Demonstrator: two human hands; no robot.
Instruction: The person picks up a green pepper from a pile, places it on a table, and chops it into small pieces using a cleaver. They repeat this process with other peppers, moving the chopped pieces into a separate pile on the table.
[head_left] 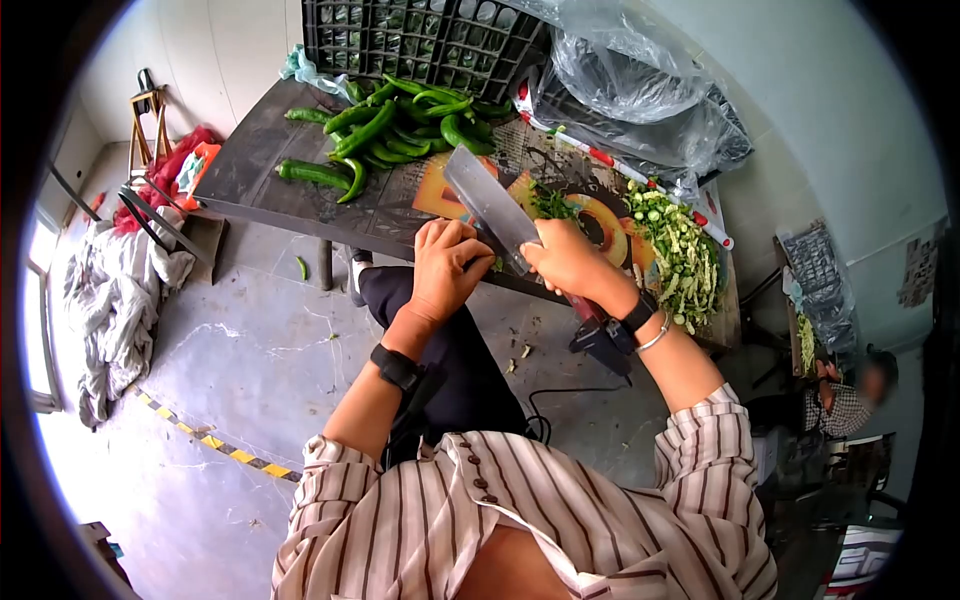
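Note:
My right hand [575,262] is wrapped round the handle of a wide-bladed kitchen knife [490,205], whose blade slants up and left over the table's near edge. Just left of the blade is my left hand [448,262], its fingers curled together; a speck of green shows by the fingertips, but what they hold is hidden. Beyond both hands, a heap of whole long green peppers [385,135] lies on the dark table [245,165]. Chopped green peppers [675,255] are piled at the right end, and a small clump of dark green bits [552,203] sits beyond the knife.
A black plastic crate [420,45] stands behind the peppers, with clear plastic bags [630,80] beside it. A red-and-white strip [600,155] runs along the table's far side. Crumpled grey cloth [125,290] lies on the floor at left. Another person [835,400] sits at far right.

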